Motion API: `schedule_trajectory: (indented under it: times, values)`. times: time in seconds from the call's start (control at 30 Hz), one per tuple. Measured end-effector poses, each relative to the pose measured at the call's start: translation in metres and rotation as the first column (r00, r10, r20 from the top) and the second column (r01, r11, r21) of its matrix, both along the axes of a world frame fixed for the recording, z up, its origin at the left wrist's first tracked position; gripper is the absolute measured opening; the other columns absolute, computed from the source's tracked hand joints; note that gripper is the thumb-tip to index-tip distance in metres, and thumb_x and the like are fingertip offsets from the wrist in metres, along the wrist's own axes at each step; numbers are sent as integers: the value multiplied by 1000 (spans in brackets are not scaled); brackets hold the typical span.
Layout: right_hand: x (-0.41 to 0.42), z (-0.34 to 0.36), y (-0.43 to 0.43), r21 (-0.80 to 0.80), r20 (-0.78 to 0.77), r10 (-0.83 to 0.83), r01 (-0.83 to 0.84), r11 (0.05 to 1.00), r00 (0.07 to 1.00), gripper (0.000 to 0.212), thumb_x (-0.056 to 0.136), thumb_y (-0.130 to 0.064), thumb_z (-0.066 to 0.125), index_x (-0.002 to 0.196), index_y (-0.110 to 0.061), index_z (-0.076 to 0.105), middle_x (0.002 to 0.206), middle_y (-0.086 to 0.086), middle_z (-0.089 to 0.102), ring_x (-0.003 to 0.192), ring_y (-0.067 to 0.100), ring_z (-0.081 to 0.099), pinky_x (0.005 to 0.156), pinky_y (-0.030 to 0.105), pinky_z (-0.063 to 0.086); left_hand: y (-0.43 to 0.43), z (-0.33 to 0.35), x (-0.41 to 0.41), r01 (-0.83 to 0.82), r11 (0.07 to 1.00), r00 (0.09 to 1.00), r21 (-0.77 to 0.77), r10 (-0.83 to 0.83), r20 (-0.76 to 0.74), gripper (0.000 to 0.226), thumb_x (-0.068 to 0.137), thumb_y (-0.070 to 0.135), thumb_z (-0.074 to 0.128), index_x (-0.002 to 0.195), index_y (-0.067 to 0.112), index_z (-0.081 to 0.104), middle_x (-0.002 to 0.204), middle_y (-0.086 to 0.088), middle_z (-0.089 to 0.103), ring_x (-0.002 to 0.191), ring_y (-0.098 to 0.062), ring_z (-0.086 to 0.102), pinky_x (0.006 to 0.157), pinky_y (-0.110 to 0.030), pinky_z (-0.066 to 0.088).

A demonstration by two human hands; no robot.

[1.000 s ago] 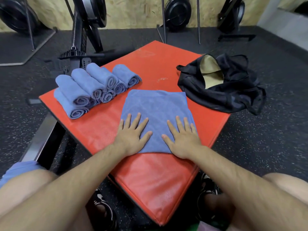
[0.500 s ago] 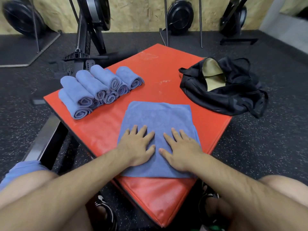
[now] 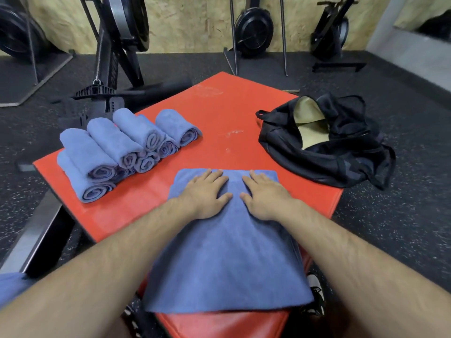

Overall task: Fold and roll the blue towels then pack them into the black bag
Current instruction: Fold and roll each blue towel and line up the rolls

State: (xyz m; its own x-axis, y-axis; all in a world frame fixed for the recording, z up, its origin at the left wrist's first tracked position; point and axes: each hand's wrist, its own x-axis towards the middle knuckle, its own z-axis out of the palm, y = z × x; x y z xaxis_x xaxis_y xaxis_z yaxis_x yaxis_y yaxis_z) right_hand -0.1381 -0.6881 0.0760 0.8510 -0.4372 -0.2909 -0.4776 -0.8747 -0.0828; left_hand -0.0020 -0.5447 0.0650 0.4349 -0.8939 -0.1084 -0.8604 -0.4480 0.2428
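Rubber flooring (image 3: 402,215), dark and speckled, filled the room, with a rowing machine (image 3: 114,57) standing at eleven o'clock beyond the work surface. On the floor sat a red padded block (image 3: 219,113), turned so one corner pointed toward the person at six o'clock.

Largest of the cloths, a flat blue towel (image 3: 227,252) lay spread from the middle of the block down to that near corner, its far edge straight and its surface smooth. At two o'clock from it the black bag (image 3: 341,157) slumped on the block's right edge, partly over the floor, its mouth gaping to show a tan lining. It lay apart from the towel. At ten o'clock a pile of rolled blue towels (image 3: 109,152) rested on the block's left corner, rolls stacked in two layers with their spiral ends facing the person.

Both hands lay palm down on the far end of the flat towel, fingers straight and pointing to twelve o'clock. Left hand (image 3: 205,193) and right hand (image 3: 263,193) sat side by side, thumbs close but not touching, gripping nothing.
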Motion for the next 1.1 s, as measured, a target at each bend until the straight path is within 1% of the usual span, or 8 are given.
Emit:
schedule_trajectory:
  times: [0.13, 0.23, 0.33, 0.4, 0.57, 0.77, 0.9, 1.1]
  values:
    - [-8, -2, -20, 41, 30, -11, 10, 999, 999, 63, 107, -48, 28, 161, -19, 15, 169, 6, 3, 155, 26, 4, 125, 39, 8, -5, -7, 14, -49, 998, 998, 42, 51, -31, 66, 98, 63, 37, 156, 33, 27, 167, 10, 11, 154, -22, 5, 123, -54, 10]
    - [-12, -5, -28, 16, 138, -15, 13, 1000, 990, 49, 106, -38, 38, 150, -15, 37, 162, 8, 28, 149, 30, 26, 116, 41, 27, -5, -7, 21, -23, 1000, 999, 12, 24, -36, 64, 98, 63, 36, 154, 32, 32, 166, 6, 17, 153, -25, 12, 123, -50, 13]
    - [-11, -4, -32, -134, 241, -13, 46, 990, 970, 28, 100, -35, 51, 120, -16, 55, 124, 6, 52, 117, 32, 50, 91, 43, 39, 0, -2, 28, 12, 995, 997, -98, -4, 75, 67, 88, 67, 32, 129, 20, 57, 135, -5, 50, 123, -30, 46, 106, -43, 38]
    - [-9, -1, -33, -139, 251, -37, 74, 988, 967, 24, 98, -37, 54, 113, -19, 53, 115, 3, 51, 109, 29, 49, 87, 42, 36, 6, 0, 36, -4, 991, 991, -134, 22, 132, 55, 88, 64, 44, 115, 20, 61, 114, -2, 52, 103, -27, 46, 92, -42, 43]
    - [-10, 3, -37, -66, 261, -63, 83, 994, 963, 24, 96, -38, 56, 116, -25, 53, 117, -1, 48, 115, 26, 41, 91, 40, 30, 20, 9, 52, -98, 990, 987, -96, 110, 119, 34, 92, 58, 54, 104, 27, 58, 103, 3, 52, 100, -24, 49, 86, -38, 41]
    - [-12, 6, -37, -83, 284, -22, 48, 995, 959, 8, 100, -33, 49, 97, -25, 49, 104, -4, 51, 105, 24, 48, 81, 37, 25, 36, 20, 67, -157, 987, 986, -18, 158, 46, 24, 92, 50, 58, 95, 26, 53, 92, 9, 59, 94, -21, 53, 80, -36, 35]
    - [-12, 14, -37, -10, 323, -52, 58, 998, 945, 7, 98, -29, 50, 96, -25, 44, 95, -8, 54, 100, 24, 52, 83, 39, 27, 44, 24, 70, -117, 993, 992, -25, 116, -45, 19, 92, 36, 63, 96, 19, 53, 96, 4, 58, 92, -23, 52, 85, -39, 44]
    - [-15, 22, -44, 9, 322, -82, 83, 996, 943, 24, 92, -28, 63, 115, -23, 55, 115, -2, 55, 114, 23, 48, 93, 38, 30, 51, 26, 73, -83, 987, 989, -138, 64, -136, 11, 92, 19, 65, 91, 17, 54, 92, 3, 56, 87, -20, 51, 72, -29, 34]
